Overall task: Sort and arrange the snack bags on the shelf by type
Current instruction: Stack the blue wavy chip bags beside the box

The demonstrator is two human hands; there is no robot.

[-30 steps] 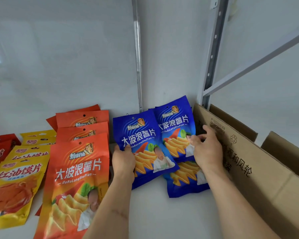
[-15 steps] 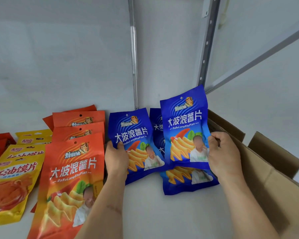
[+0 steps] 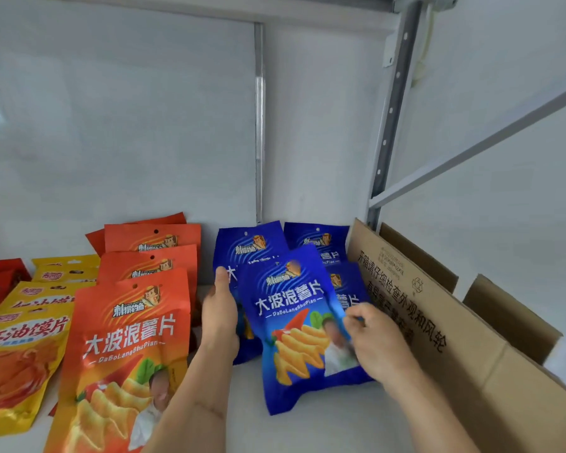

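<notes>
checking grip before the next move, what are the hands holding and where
The right hand pinches the front blue bag by its right edge. The left hand grips the left edge of the blue bag behind.

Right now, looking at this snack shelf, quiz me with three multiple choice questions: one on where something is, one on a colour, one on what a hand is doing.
1. Where is the cardboard box?
A. right of the blue bags
B. left of the orange bags
C. on top of the yellow bags

2. What colour is the front bag between the two hands?
A. orange
B. blue
C. yellow

3. What is the right hand doing?
A. lying flat on the shelf
B. reaching into the box
C. pinching the front bag's right edge

Answers: 1 A, its flap stands just right of the blue stack. 2 B, its whole front is blue. 3 C, the fingertips close on that bag's edge, while the left hand holds the blue bag behind.
</notes>
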